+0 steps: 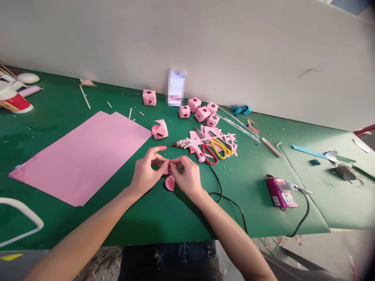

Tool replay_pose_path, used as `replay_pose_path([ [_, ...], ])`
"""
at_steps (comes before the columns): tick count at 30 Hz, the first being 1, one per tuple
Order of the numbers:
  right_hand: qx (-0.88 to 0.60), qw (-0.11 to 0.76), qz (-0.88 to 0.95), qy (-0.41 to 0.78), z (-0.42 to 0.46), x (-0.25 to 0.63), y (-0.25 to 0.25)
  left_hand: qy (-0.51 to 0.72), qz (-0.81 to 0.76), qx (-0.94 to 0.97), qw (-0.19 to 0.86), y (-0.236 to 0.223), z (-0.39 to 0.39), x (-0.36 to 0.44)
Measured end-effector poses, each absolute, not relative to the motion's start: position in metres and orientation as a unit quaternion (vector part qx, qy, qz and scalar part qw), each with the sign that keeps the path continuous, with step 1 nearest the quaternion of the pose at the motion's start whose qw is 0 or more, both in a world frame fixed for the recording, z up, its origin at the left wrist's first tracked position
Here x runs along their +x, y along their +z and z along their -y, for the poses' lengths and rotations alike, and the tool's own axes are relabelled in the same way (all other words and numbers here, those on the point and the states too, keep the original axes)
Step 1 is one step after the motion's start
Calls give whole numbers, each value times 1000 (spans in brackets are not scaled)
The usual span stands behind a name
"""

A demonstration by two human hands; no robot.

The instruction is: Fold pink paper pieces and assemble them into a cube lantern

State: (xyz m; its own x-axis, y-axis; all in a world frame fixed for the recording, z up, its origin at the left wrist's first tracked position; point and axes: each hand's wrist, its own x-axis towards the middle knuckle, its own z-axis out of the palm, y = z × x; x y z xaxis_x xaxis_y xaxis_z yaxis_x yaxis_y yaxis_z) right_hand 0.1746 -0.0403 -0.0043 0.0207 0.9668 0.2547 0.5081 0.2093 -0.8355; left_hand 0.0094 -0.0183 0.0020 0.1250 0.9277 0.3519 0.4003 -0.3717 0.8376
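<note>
Both hands meet over the green table, pinching a small pink paper piece (167,170) between them. My left hand (148,171) has thumb and index finger closed on its left side, with a red-and-white wrapping on one finger. My right hand (187,175) grips the other side with its fingertips. Much of the piece is hidden by the fingers. Just below lies a folded pink paper piece (169,183). Beyond my left hand sits a partly open pink paper shape (159,129). A pink glue gun (197,152) lies beyond my right hand.
Red-handled scissors (209,154), yellow-handled scissors (219,148) and paper scraps lie beside the glue gun. Behind are several folded paper shapes (202,113) and a phone (176,88). Pink sheets (84,156) lie left. A purple power socket (281,193) and black cable (219,187) lie right.
</note>
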Motion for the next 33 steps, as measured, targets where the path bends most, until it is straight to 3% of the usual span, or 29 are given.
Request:
replay_pose_path([
  [10, -576, 437, 652, 228, 40, 176, -3, 456, -472, 657, 372, 4, 21, 11],
  [19, -558, 373, 738, 69, 37, 181, -10, 457, -484, 586, 462, 3, 18, 11],
  [22, -551, 365, 746, 80, 38, 181, -9, 457, -486, 588, 456, 1, 17, 9],
  [25, -551, 408, 701, 198, 40, 179, -6, 469, -498, 588, 432, 0, 16, 8],
  [28, -529, 466, 553, 445, 40, 177, 0, 512, -503, 566, 405, 1, 16, 9],
  [31, -453, 466, 363, 668, 38, 178, 7, 551, -489, 559, 381, 0, 17, 10],
  [33, -405, 453, 293, 738, 37, 180, 12, 566, -477, 561, 372, -2, 16, 10],
])
